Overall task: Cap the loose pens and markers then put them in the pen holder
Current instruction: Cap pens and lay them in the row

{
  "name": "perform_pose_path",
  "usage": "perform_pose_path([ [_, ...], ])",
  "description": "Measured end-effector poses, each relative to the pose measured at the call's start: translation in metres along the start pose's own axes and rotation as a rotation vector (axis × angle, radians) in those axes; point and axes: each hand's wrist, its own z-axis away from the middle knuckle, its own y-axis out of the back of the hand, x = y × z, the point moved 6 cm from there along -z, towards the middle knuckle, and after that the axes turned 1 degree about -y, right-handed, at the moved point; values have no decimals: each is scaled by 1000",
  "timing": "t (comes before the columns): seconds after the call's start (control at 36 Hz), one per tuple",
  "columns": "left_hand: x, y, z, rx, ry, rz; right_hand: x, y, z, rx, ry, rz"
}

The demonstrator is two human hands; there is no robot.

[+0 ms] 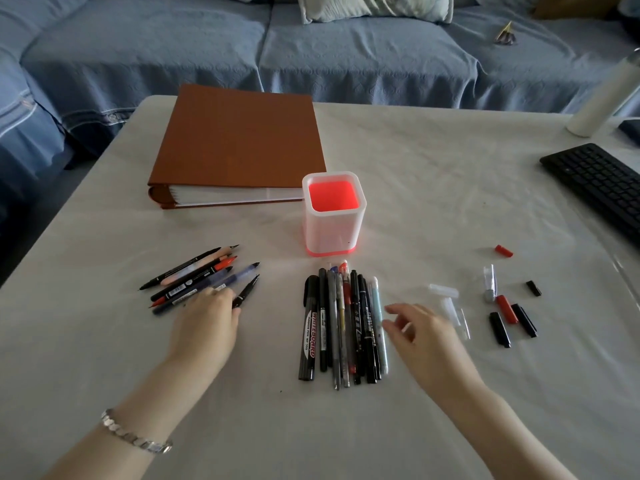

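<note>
A white pen holder (334, 233) with a red inside stands mid-table and holds nothing. In front of it lies a tight row of capped pens and markers (343, 323). To the left is a fan of uncapped pens (201, 277) with bare tips. My left hand (207, 320) rests fingertips-down on the near ends of those uncapped pens, gripping none. My right hand (424, 332) hovers with fingers apart just right of the capped row, holding nothing. Loose caps (507, 310), black, red and clear, lie scattered at the right; one red cap (503, 251) sits apart.
A brown binder (239, 143) lies behind the holder. A black keyboard (599, 185) reaches in from the right edge, with a white cylinder (602, 95) behind it. A blue-covered sofa (311, 46) runs beyond the table's far edge.
</note>
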Motion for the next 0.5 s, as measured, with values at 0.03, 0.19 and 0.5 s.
perform_pose_path([
  [0.03,4,1,1,3,10,74,7,8,-1,41,-21,36],
  [0.19,34,8,13,-66,134,862,41,32,-6,71,-168,276],
  [0.5,82,21,40,-256,390,1907,25,26,1,71,-101,58],
])
